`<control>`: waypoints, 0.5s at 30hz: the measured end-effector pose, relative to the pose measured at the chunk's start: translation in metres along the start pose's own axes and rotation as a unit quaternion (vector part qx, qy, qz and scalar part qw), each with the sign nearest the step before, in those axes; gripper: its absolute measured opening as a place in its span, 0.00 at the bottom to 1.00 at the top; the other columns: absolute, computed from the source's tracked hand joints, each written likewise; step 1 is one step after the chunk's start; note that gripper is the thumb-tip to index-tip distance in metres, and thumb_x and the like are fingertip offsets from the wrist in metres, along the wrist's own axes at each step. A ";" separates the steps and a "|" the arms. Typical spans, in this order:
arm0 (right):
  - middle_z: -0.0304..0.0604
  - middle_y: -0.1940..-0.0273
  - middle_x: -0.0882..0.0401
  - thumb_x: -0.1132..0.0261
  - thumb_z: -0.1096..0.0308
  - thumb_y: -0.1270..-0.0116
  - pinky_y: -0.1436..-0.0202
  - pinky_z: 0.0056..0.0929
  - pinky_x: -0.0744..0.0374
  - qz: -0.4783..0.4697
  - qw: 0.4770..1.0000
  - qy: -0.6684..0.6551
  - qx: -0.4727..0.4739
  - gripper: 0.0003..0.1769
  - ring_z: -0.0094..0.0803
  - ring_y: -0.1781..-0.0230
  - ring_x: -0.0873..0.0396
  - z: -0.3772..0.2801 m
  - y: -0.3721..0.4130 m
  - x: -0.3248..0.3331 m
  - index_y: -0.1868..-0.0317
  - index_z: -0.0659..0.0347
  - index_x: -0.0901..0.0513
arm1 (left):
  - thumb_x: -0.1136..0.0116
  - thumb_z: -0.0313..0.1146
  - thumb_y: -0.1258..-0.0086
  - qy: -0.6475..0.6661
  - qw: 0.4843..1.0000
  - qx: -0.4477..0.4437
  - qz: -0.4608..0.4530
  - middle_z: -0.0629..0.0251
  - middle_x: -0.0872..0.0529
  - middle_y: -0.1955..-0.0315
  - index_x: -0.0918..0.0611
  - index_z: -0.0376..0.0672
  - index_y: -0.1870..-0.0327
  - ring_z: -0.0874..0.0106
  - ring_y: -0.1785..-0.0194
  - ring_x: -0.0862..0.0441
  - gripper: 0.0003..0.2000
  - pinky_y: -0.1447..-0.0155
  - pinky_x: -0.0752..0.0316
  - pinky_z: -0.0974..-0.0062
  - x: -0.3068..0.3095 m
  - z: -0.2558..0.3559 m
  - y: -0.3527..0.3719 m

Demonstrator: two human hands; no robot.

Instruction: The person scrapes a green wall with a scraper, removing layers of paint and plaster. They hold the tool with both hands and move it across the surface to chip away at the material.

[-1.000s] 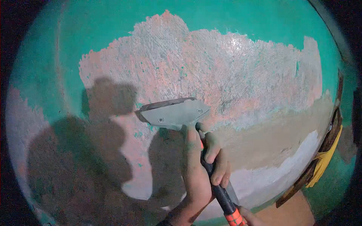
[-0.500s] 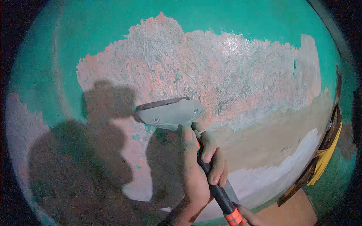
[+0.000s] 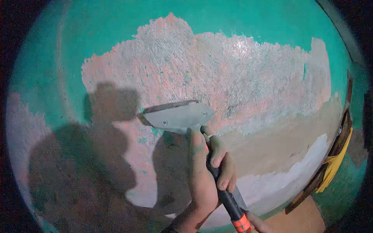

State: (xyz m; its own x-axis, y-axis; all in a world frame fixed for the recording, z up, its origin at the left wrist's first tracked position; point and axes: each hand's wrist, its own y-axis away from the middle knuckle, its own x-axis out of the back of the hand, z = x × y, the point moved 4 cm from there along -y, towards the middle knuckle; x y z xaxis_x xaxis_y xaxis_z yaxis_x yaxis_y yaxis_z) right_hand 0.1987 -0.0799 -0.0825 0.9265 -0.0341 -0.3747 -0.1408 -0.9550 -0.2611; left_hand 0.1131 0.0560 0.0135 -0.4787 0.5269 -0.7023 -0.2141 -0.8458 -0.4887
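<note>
In the head view, a wide grey metal scraper with a black-and-orange handle (image 3: 178, 115) is pressed flat against the turquoise painted wall (image 3: 241, 23), at the lower edge of the scraped pinkish patch (image 3: 217, 70). Its handle is clasped firmly by the left hand (image 3: 206, 174). The right hand (image 3: 254, 224) is seen at the orange end, and its grip cannot be told.

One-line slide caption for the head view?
Left hand and right hand grip a scraper, blade against a wall with green paint partly stripped.
</note>
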 end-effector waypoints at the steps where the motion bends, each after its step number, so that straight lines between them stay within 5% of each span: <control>1: 0.28 0.78 0.34 0.45 0.60 0.33 0.79 0.15 0.42 -0.031 0.999 0.009 -0.007 0.27 0.14 0.83 0.40 -0.009 -0.004 0.002 0.37 0.65 0.37 | 0.64 0.50 0.28 0.000 1.000 -0.004 -0.002 0.76 0.38 0.83 0.36 0.48 0.59 0.82 0.92 0.42 0.14 0.90 0.41 0.81 0.000 0.000 0.000; 15: 0.33 0.72 0.28 0.40 0.59 0.38 0.78 0.15 0.40 -0.010 0.998 0.057 0.000 0.31 0.15 0.81 0.37 0.040 0.001 0.037 0.39 0.67 0.35 | 0.64 0.53 0.29 -0.007 0.999 0.002 -0.034 0.75 0.38 0.85 0.37 0.48 0.61 0.80 0.94 0.43 0.17 0.91 0.44 0.81 0.018 -0.031 0.007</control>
State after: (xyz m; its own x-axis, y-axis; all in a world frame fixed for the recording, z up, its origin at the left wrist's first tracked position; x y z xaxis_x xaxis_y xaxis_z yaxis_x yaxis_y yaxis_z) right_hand 0.2190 -0.0701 -0.1324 0.9628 -0.0493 -0.2655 -0.1226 -0.9559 -0.2670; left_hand 0.1291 0.0622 -0.0186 -0.4741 0.5818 -0.6609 -0.2492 -0.8085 -0.5330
